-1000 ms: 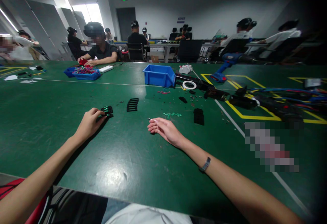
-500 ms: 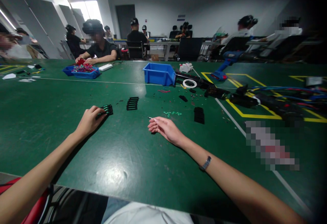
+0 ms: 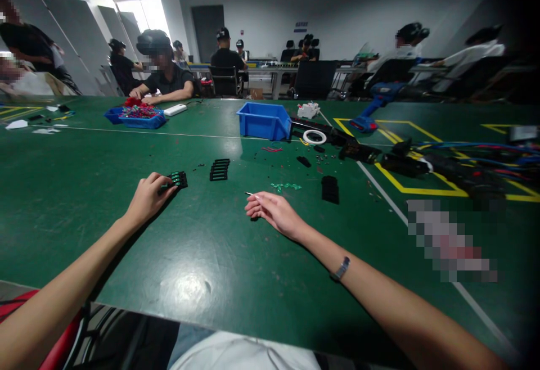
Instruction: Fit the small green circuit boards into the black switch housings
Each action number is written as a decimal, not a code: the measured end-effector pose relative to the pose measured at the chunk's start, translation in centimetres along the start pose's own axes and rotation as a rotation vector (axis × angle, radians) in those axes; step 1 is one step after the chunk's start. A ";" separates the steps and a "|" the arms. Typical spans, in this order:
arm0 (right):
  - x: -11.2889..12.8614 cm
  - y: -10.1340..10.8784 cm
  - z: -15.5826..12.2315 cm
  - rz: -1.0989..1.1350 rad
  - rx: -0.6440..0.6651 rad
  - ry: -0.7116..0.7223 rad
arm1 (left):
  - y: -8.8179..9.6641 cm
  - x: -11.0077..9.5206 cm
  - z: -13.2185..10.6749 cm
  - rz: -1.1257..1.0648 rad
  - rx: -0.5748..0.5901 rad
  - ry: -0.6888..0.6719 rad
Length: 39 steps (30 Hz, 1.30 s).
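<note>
My left hand (image 3: 147, 198) rests on the green table (image 3: 202, 257) with its fingers closed on a small black terminal block with green parts (image 3: 178, 179). My right hand (image 3: 272, 211) lies palm down to the right, fingers together, holding a thin metal tool whose tip (image 3: 248, 193) pokes out to the left. A second black block (image 3: 220, 170) lies just beyond, between the hands. Small green pieces (image 3: 286, 186) and another black block (image 3: 329, 189) lie ahead of my right hand.
A blue bin (image 3: 264, 121), a white tape ring (image 3: 314, 137), black parts, cables (image 3: 476, 156) and a blue power tool (image 3: 373, 108) lie at the back right. A person sits across at a blue tray of red parts (image 3: 139, 117). Other people work at the tables behind.
My hands stay almost still on the table. The left hand holds the block a little closer to the table. The camera has tilted slightly.
</note>
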State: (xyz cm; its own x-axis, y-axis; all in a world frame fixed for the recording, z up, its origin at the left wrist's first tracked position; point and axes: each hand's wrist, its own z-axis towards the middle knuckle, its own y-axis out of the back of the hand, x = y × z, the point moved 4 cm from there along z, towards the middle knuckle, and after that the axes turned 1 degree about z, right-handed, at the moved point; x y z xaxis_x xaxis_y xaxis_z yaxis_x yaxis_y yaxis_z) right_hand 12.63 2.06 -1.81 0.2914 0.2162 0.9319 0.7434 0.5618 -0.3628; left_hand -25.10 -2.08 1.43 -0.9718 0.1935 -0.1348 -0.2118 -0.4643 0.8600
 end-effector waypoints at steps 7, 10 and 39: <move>0.0 -0.1 0.0 0.000 0.006 0.001 | -0.1 0.1 0.1 -0.019 -0.002 0.006; 0.0 -0.1 0.0 -0.002 0.007 0.002 | 0.0 0.0 0.0 -0.035 -0.003 0.011; 16.8 1.9 -6.0 -1.198 0.231 -0.146 | 0.9 3.6 -1.5 -0.450 -0.259 0.507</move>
State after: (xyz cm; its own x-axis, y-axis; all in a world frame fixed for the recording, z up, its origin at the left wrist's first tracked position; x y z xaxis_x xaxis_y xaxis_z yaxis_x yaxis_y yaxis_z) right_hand 22.54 1.92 13.17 -0.5833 -0.4548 0.6730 0.3669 0.5917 0.7178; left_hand -28.91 -3.15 1.00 -0.6999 0.0186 -0.7140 -0.5594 -0.6358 0.5318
